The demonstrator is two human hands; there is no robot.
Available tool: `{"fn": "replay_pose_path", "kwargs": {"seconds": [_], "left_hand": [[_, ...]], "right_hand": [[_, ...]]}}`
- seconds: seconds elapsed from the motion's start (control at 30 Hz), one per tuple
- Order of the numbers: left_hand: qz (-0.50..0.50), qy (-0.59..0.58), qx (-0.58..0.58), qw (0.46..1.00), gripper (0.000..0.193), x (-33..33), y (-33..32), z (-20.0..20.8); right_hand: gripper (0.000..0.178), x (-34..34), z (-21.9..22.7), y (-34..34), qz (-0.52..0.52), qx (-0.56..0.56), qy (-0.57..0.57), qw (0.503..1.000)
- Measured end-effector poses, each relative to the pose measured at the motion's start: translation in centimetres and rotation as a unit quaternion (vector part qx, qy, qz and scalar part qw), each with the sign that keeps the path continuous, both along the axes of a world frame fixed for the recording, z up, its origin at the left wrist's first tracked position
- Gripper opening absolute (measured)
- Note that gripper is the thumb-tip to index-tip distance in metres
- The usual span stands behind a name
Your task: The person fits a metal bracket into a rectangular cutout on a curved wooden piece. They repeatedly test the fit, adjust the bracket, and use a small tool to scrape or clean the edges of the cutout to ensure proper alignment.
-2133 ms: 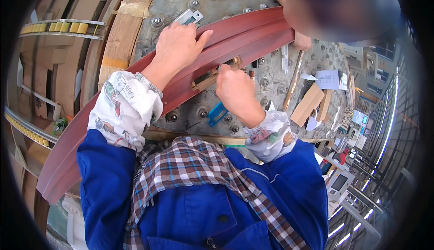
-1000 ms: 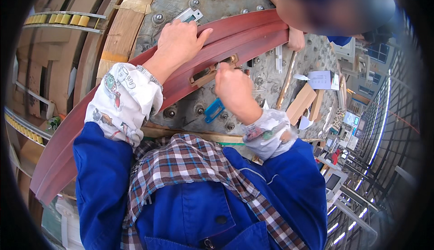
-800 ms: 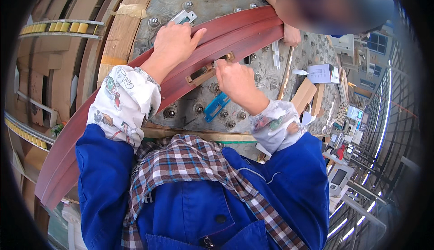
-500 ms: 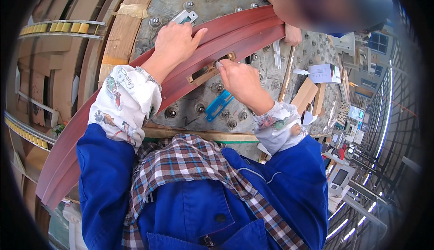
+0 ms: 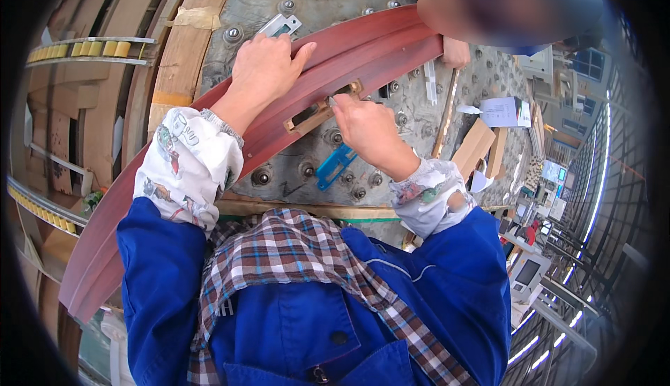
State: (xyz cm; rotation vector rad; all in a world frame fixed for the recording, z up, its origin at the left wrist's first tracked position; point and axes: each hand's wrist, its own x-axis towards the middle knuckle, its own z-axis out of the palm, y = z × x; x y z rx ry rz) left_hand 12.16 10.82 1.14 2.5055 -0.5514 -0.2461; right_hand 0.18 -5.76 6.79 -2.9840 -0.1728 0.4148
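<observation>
The right hand now sits further up and to the right than two seconds ago: then it lay curled low over the lower end of the wooden block set in the long red curved strip, with its knuckles covering the blue clip on the bolted grey plate. Now its fingertips pinch at the block's upper end, and the blue clip lies fully uncovered below the wrist. The block shows more of its length. The other person's hand on the strip's upper end comes clearer into sight.
</observation>
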Motion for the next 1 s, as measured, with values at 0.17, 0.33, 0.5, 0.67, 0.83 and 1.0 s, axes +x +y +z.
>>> {"fn": "replay_pose_path", "kwargs": {"seconds": [0.17, 0.33, 0.5, 0.67, 0.83, 1.0], "left_hand": [[-0.001, 0.005, 0.001, 1.0, 0.058, 0.0, 0.0, -0.3], [0.014, -0.02, -0.025, 0.999, 0.058, -0.2, 0.1, -0.3], [0.012, -0.021, -0.018, 1.0, 0.057, -0.2, 0.1, -0.4], [0.0, 0.008, 0.006, 1.0, 0.056, 0.2, 0.0, 0.3], [0.012, -0.017, 0.003, 1.0, 0.054, -0.1, -0.2, 0.6], [0.019, -0.012, 0.029, 0.999, 0.051, 0.0, -0.7, 0.9]], "right_hand": [[0.01, 0.2, -0.6, 0.4, 0.051, -0.08, 0.014, 0.995], [0.01, 0.1, 0.2, 0.1, 0.047, -0.059, 0.002, 0.997], [0.013, -0.3, 0.0, -0.9, 0.08, -0.002, -0.081, 0.994], [0.015, 0.6, 0.4, -2.7, 0.041, 0.042, -0.048, 0.997], [0.016, 1.1, 1.4, -3.3, 0.063, 0.081, -0.068, 0.992], [0.019, 1.1, 0.7, -4.9, 0.013, 0.202, -0.058, 0.978]]}}
